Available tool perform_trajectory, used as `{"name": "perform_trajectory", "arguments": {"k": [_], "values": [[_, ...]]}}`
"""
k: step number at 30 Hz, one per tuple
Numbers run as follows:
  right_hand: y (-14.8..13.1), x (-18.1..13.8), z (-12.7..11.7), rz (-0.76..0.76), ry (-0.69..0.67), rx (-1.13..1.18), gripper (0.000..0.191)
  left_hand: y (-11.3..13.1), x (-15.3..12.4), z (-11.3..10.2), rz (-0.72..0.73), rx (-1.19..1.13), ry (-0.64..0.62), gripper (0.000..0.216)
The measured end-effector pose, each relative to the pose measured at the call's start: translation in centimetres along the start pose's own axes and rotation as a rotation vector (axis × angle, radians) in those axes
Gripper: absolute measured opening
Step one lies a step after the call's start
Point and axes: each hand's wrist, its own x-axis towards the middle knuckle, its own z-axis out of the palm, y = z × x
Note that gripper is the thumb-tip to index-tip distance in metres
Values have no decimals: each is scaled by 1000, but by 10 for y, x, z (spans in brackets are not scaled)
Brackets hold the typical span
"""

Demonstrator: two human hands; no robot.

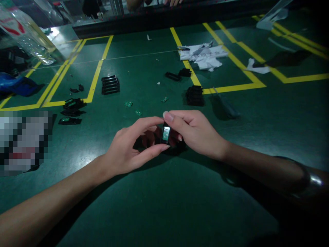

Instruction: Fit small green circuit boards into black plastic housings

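Two hands, left hand [128, 147] and right hand [195, 132], pinch black chip holder [166, 133], open face up for viewing; loose green chips [128, 104] at 11 o'clock.

The dark green matte worktop [144, 206] carries bright yellow painted lines [95, 77] in rectangular outlines. The small black plastic holder [166, 133] shows a green, pale-glinting face. Nearby lie tiny green circuit chips [128, 104], stacked black plastic parts [110, 84], crumpled white sheets [205, 56] and a blue bag [17, 85].
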Motion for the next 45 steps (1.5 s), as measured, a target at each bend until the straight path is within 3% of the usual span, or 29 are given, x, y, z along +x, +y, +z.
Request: {"name": "perform_trajectory", "arguments": {"k": [4, 11, 19, 31, 45], "values": [[0, 0, 0, -27, -18, -20, 55, 1, 3, 0, 86, 10, 9, 51], [0, -1, 1, 8, -48, -53, 54, 4, 9, -3, 117, 48, -59, 37], [2, -1, 2, -1, -36, -79, 49, 6, 7, -2, 95, 135, -90, 34], [1, -1, 3, 8, -16, -87, 48, 4, 6, -1, 108, 40, -13, 36], [0, 0, 3, 10, -12, -89, 45, 4, 6, -1, 97, 37, -27, 37]]}}
